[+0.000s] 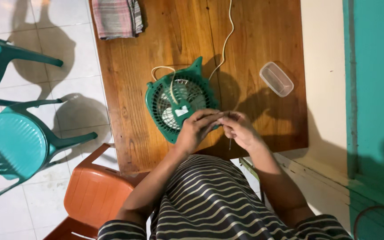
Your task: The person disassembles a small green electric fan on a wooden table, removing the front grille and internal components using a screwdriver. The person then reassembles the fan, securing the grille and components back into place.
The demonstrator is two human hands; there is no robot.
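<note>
Both hands meet just over the near edge of the green fan (179,106), which lies flat on the wooden surface (263,35) so its back faces up. The left hand (196,129) has its fingers curled on the fan's rim to steady it; the right hand (238,129) fingers pinch a thin tool (230,143), and a clear container (276,79) waits beyond them.

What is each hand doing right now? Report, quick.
Left hand: fingers curled, resting on the edge of the green fan; what it grips cannot be told.
Right hand: closed on a thin tool.

A clear plastic container (276,78) lies on the wooden table (263,31); folded striped cloth (116,18) at its far edge. Two teal chairs (14,142) and an orange chair (94,191) stand left.
</note>
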